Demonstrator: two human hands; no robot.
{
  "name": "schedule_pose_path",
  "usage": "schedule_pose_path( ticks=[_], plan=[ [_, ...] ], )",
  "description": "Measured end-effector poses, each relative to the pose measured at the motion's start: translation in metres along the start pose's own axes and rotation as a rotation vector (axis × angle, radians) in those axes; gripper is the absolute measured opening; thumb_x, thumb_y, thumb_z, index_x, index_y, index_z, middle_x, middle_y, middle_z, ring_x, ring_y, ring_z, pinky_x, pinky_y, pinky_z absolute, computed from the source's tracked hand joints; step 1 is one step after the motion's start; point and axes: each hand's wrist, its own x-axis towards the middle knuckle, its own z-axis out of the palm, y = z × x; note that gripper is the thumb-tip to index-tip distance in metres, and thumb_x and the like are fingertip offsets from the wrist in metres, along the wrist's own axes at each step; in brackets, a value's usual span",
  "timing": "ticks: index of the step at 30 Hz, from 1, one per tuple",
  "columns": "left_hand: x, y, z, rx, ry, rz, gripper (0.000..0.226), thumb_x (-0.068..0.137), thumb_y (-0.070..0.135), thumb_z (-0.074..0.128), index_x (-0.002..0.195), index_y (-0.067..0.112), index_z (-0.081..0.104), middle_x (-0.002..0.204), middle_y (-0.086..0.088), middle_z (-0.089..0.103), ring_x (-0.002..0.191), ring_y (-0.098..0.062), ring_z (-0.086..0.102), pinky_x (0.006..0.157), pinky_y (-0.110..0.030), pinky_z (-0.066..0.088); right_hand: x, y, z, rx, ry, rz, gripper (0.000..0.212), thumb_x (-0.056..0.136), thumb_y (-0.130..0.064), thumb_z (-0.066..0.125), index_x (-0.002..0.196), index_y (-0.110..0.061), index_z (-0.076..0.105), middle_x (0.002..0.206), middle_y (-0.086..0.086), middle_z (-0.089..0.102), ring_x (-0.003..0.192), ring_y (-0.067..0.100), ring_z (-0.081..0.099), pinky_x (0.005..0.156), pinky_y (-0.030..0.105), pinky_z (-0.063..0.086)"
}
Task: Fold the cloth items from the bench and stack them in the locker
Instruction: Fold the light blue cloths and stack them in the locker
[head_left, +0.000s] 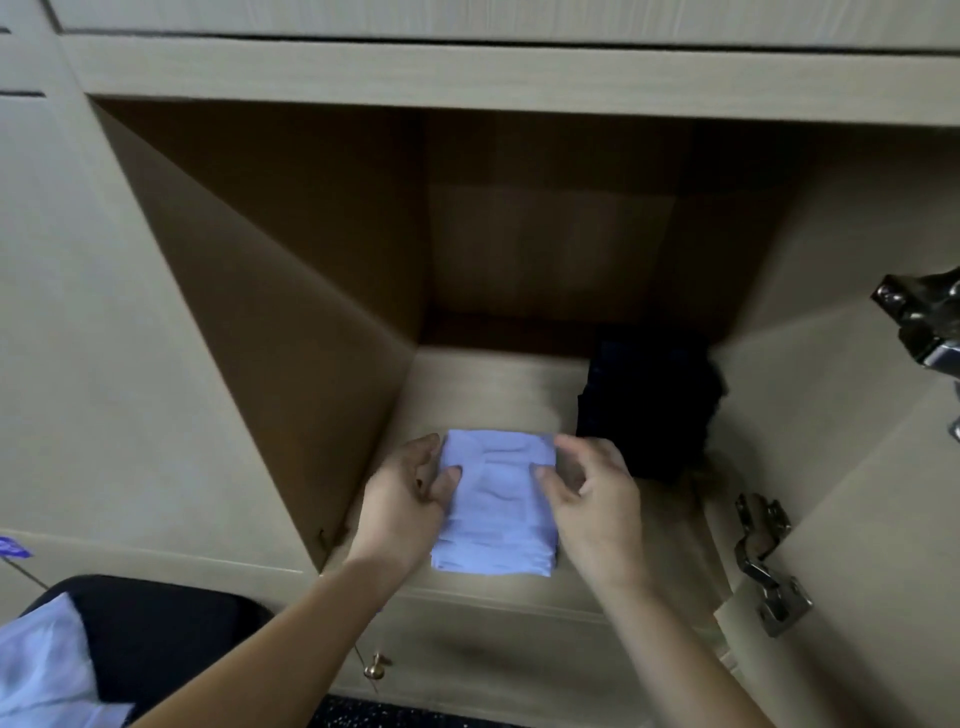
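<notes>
Head: cloth (496, 514) between both fingers (551, 475).

No legible text, labels, brands, numbers; purple mark (13, 548) at left edge too blurred to read.

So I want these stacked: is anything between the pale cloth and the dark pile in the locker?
Nothing visible is. The pale folded cloth, held by the left hand and right hand, sits on the locker floor just left of the dark pile.
</notes>
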Motion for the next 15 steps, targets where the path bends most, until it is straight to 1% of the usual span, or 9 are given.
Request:
schedule_pose_path(
  ticks=[1, 2, 3, 4, 6, 8, 10, 12, 15],
  plan=[
    [-0.004, 0.0, 0.0, 0.085, -0.004, 0.117, 0.042, 0.093, 0.022, 0.064, 0.132, 0.01, 0.058, 0.126, 0.011, 0.056, 0.114, -0.005, 0.051, 0.096, -0.01, 0.033, -0.002, -0.002, 0.0, -0.063, -0.043, -0.11, 0.032, 0.08, -0.02, 0.067, 0.11, -0.01, 0.069, 0.109, -0.001, 0.063, 0.102, 0.015, 0.057, 0.092, 0.017, 0.038],
    [-0.007, -0.001, 0.001, 0.164, -0.034, 0.212, 0.048, 0.092, 0.033, 0.06, 0.135, 0.01, 0.056, 0.133, 0.007, 0.055, 0.121, -0.006, 0.049, 0.1, -0.006, 0.028, -0.003, 0.0, 0.003, -0.111, -0.11, -0.175, 0.038, 0.08, -0.024, 0.063, 0.114, -0.009, 0.068, 0.118, 0.001, 0.063, 0.111, 0.016, 0.054, 0.098, 0.015, 0.033],
    [-0.008, -0.005, 0.002, 0.23, -0.083, 0.273, 0.058, 0.09, 0.045, 0.051, 0.138, 0.011, 0.054, 0.141, 0.003, 0.052, 0.129, -0.007, 0.045, 0.103, -0.003, 0.022, -0.004, 0.002, 0.006, -0.151, -0.183, -0.197, 0.043, 0.082, -0.027, 0.06, 0.12, -0.007, 0.065, 0.127, 0.003, 0.061, 0.119, 0.017, 0.051, 0.102, 0.015, 0.029],
    [-0.009, -0.011, 0.004, 0.275, -0.126, 0.302, 0.068, 0.087, 0.053, 0.041, 0.141, 0.013, 0.051, 0.146, 0.001, 0.048, 0.135, -0.006, 0.04, 0.106, -0.002, 0.017, -0.005, 0.005, 0.008, -0.174, -0.239, -0.192, 0.046, 0.085, -0.028, 0.058, 0.126, -0.007, 0.062, 0.134, 0.005, 0.057, 0.127, 0.019, 0.047, 0.106, 0.016, 0.025],
    [-0.01, -0.02, 0.007, 0.317, -0.182, 0.303, 0.077, 0.085, 0.059, 0.026, 0.147, 0.015, 0.042, 0.154, 0.002, 0.037, 0.14, -0.001, 0.026, 0.109, -0.001, 0.008, -0.009, 0.01, 0.012, -0.146, -0.304, -0.121, 0.045, 0.095, -0.026, 0.056, 0.136, -0.008, 0.053, 0.145, 0.004, 0.047, 0.136, 0.017, 0.039, 0.11, 0.016, 0.022],
    [-0.013, -0.026, 0.011, 0.333, -0.197, 0.281, 0.073, 0.091, 0.056, 0.024, 0.15, 0.015, 0.033, 0.157, 0.005, 0.026, 0.142, 0.001, 0.016, 0.108, 0.0, 0.003, -0.014, 0.015, 0.016, -0.053, -0.311, -0.044, 0.046, 0.097, -0.024, 0.054, 0.141, -0.011, 0.046, 0.15, 0.0, 0.04, 0.14, 0.011, 0.033, 0.113, 0.016, 0.02],
    [-0.016, -0.032, 0.016, 0.33, -0.194, 0.272, 0.06, 0.1, 0.044, 0.028, 0.152, 0.015, 0.026, 0.158, 0.007, 0.017, 0.143, 0.002, 0.009, 0.107, 0.001, -0.001, -0.019, 0.02, 0.02, 0.007, -0.289, -0.01, 0.047, 0.098, -0.025, 0.052, 0.142, -0.012, 0.044, 0.152, -0.002, 0.036, 0.141, 0.008, 0.03, 0.114, 0.016, 0.019],
    [-0.017, -0.038, 0.021, 0.282, -0.179, 0.254, 0.053, 0.104, 0.034, 0.031, 0.153, 0.016, 0.021, 0.157, 0.011, 0.011, 0.144, 0.003, 0.005, 0.107, 0.002, -0.002, -0.022, 0.024, 0.025, 0.053, -0.261, 0.016, 0.046, 0.098, -0.024, 0.052, 0.141, -0.011, 0.045, 0.152, -0.002, 0.035, 0.141, 0.006, 0.029, 0.114, 0.015, 0.018],
    [-0.018, -0.044, 0.026, 0.214, -0.19, 0.239, 0.051, 0.105, 0.027, 0.034, 0.153, 0.02, 0.017, 0.155, 0.017, 0.006, 0.144, 0.006, 0.002, 0.107, 0.001, -0.002, -0.027, 0.031, 0.031, 0.111, -0.234, 0.046, 0.046, 0.097, -0.024, 0.052, 0.141, -0.011, 0.046, 0.151, -0.006, 0.035, 0.141, 0.003, 0.028, 0.115, 0.017, 0.018]
  ],
)
